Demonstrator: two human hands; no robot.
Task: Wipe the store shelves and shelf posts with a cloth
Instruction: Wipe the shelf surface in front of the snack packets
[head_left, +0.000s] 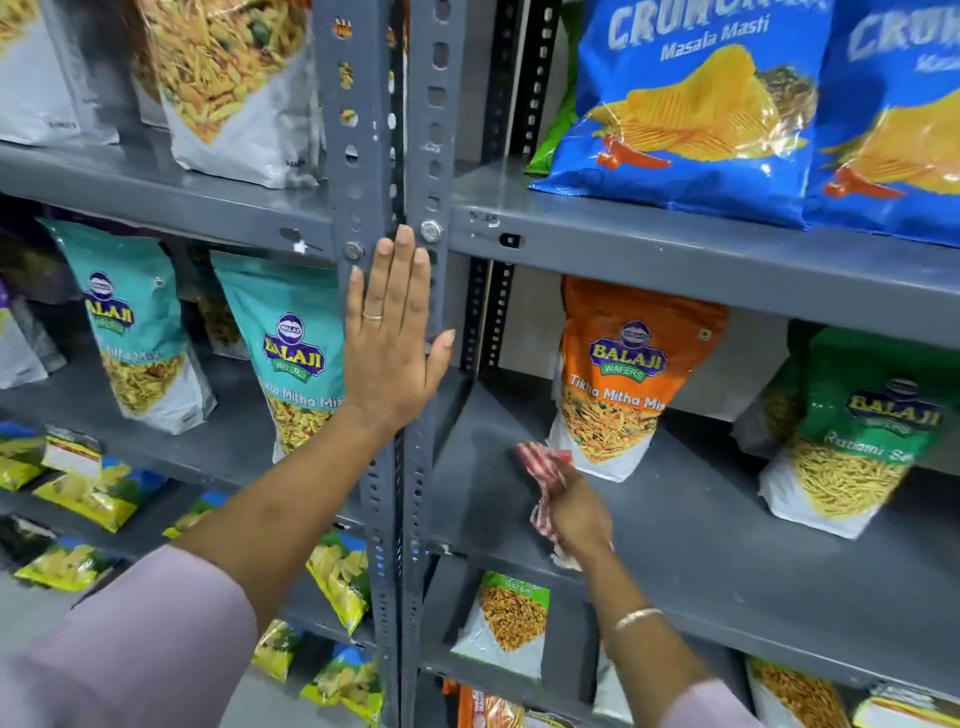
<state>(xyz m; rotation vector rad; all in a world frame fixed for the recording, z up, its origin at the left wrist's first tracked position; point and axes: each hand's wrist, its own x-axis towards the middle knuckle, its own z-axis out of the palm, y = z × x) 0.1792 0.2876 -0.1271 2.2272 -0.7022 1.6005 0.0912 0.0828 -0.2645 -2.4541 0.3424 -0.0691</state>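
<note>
Two grey slotted shelf posts (387, 156) stand side by side in the middle of the view. My left hand (392, 343) lies flat against them, fingers straight and together, holding nothing. My right hand (574, 512) is closed around a red-and-white checked cloth (543, 462), which rests on the grey middle shelf (701, 525) on the right, close to an orange snack bag (618, 374). Part of the cloth is hidden under my hand.
Teal snack bags (291, 348) stand left of the posts, a green bag (852, 431) at the right. Blue crisp bags (696, 104) fill the upper right shelf. Yellow packets (88, 493) and more bags sit on lower shelves.
</note>
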